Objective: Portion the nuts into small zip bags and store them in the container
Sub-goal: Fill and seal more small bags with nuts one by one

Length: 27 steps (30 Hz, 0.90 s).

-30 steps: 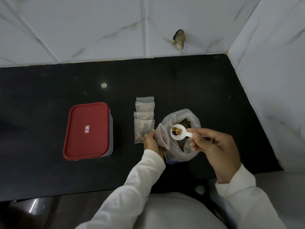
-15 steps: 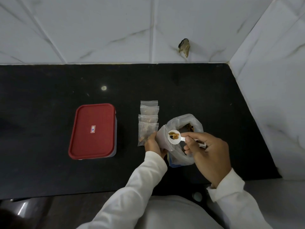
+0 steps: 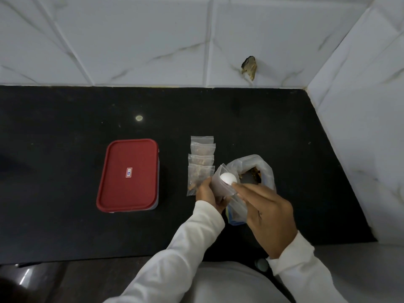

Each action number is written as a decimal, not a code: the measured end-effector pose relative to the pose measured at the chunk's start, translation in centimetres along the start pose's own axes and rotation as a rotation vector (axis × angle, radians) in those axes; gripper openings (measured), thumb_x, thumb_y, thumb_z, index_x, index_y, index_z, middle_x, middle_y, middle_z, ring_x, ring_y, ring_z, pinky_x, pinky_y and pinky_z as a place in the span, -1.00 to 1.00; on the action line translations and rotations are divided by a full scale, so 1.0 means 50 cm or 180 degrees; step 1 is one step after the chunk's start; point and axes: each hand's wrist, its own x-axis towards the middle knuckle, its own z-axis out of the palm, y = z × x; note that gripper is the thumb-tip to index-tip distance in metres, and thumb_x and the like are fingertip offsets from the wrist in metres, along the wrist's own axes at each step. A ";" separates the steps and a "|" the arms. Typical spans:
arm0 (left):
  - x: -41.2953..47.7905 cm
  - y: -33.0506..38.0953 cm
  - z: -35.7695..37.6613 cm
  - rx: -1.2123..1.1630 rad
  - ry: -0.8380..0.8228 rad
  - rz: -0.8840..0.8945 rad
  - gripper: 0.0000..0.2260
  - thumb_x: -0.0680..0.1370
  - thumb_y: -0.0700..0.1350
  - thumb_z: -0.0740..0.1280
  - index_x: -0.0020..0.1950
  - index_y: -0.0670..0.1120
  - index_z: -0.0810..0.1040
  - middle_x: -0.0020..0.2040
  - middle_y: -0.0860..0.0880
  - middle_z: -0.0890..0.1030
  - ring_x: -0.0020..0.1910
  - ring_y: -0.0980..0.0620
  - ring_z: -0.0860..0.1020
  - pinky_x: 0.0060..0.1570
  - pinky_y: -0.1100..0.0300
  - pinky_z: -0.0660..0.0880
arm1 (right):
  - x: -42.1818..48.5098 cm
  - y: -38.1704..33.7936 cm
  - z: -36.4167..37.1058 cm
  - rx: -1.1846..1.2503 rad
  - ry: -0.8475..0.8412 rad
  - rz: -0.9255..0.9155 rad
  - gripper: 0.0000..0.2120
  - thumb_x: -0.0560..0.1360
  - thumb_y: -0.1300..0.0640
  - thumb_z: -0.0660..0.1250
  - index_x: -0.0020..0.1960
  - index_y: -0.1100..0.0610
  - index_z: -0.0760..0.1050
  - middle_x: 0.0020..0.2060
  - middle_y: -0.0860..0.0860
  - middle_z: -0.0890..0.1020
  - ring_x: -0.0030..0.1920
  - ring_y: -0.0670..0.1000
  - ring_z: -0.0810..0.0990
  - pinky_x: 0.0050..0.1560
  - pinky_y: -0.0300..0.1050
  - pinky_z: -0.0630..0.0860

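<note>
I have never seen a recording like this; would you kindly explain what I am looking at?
There is no machine: a person wears a camera on the head, looking down at both hands. On the black counter lie a closed red-lidded container, a row of small filled zip bags and a large open bag of nuts. The left hand holds an open zip bag; the right hand pinches a white scoop, tipped at its mouth.
</note>
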 end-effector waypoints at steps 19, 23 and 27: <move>0.019 0.012 0.010 -0.0001 -0.0181 -0.0203 -0.64 0.58 -0.03 0.32 0.36 -0.05 0.47 0.27 -0.18 0.54 0.06 -0.16 0.55 -0.43 0.12 0.54 | 0.018 0.029 -0.039 0.2424 0.0541 0.2935 -0.83 0.55 0.22 0.32 0.04 0.03 0.65 -0.17 -0.01 0.70 -0.13 -0.07 0.67 -0.11 -0.21 0.58; 0.029 0.008 0.012 -0.0012 -0.0204 -0.0205 -0.62 0.57 -0.01 0.34 0.37 -0.05 0.48 0.30 -0.16 0.51 0.15 -0.15 0.53 -0.38 0.11 0.53 | -0.011 0.108 -0.019 0.1985 0.0377 0.3507 -0.81 0.55 0.20 0.32 -0.04 -0.06 0.62 -0.08 -0.01 0.67 -0.03 -0.01 0.64 0.01 -0.06 0.58; 0.033 0.001 0.011 -0.0037 -0.0171 -0.0209 -0.60 0.58 -0.01 0.33 0.41 -0.03 0.44 0.36 -0.15 0.47 0.25 -0.18 0.50 -0.32 0.08 0.52 | -0.040 0.156 0.007 0.1200 -0.0158 0.3359 -0.82 0.53 0.19 0.36 -0.07 -0.09 0.61 -0.09 -0.13 0.64 0.01 -0.05 0.61 0.06 -0.08 0.57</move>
